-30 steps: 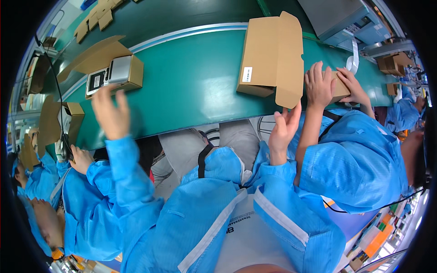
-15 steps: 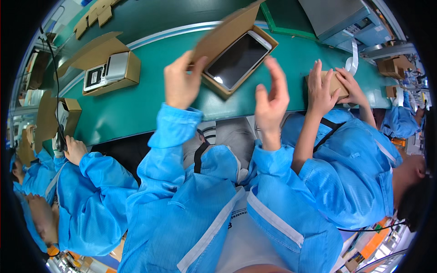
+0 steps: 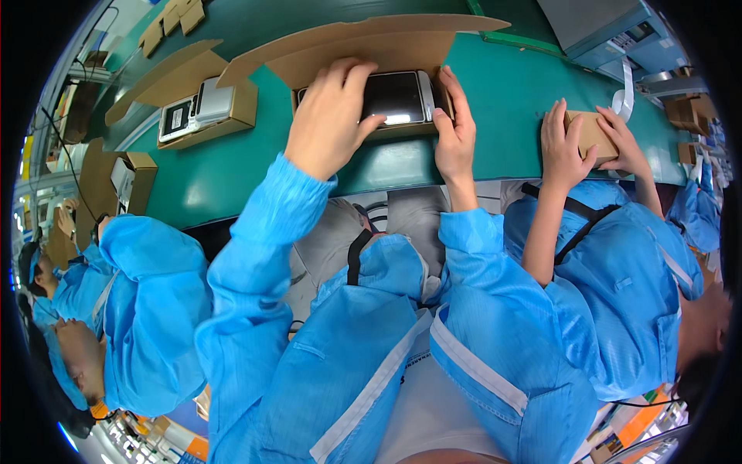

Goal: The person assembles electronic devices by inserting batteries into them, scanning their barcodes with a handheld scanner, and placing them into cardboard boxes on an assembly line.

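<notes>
An open brown cardboard box (image 3: 410, 131) lies crosswise on the green bench in front of me, its lid raised at the back. Inside is a flat device (image 3: 398, 94) with a glossy dark screen and a white edge. My left hand (image 3: 331, 120) reaches over the device's left part, fingertips at its far edge and thumb at its near edge, hiding that end. At the box's right end is my right hand (image 3: 454, 135), its fingers along the side wall and its thumb by the near corner.
To the left stands another open box (image 3: 239, 112) with white parts in it. A co-worker's hands (image 3: 568, 151) hold a small brown box (image 3: 593, 138) on the right. Grey equipment (image 3: 610, 31) stands at the back right, and cardboard pieces (image 3: 171, 19) lie at the far left.
The box has turned from a slant to lying crosswise, lid now at the back. My left hand moved from the lid's side onto the device; my right hand came to the box's right end.
</notes>
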{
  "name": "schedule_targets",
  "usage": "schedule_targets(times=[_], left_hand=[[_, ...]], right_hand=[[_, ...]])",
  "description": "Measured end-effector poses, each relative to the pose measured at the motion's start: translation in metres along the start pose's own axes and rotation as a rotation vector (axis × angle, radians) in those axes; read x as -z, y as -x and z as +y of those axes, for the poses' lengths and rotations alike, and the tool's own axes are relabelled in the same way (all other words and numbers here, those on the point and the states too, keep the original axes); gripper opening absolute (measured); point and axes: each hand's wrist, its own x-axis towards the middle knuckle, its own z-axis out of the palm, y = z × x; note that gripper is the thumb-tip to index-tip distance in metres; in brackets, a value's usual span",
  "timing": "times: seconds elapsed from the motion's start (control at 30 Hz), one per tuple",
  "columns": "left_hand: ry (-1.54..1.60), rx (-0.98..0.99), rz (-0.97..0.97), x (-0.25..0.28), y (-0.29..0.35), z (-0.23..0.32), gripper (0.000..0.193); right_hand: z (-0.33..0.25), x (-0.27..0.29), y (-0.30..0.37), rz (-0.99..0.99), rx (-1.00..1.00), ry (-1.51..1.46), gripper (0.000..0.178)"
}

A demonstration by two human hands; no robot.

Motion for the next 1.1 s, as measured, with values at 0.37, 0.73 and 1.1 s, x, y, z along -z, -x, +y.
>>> schedule_targets(times=[0.37, 0.73, 1.1], left_hand=[[-0.135, -0.192, -0.397, -0.023, -0.047, 0.011, 0.093], [0.282, -0.074, 0.084, 0.063, -0.029, 0.003, 0.089], [0.298, 0.222, 0.42, 0.015, 0.162, 0.055, 0.077]], right_hand=[[0.007, 0.005, 0.008, -0.087, -0.046, -0.124, 0.066], [0.014, 0.017, 0.006, -0.132, -0.017, -0.075, 0.063], [-0.102, -0.041, 0.078, -0.071, -0.533, -0.955, 0.095]])
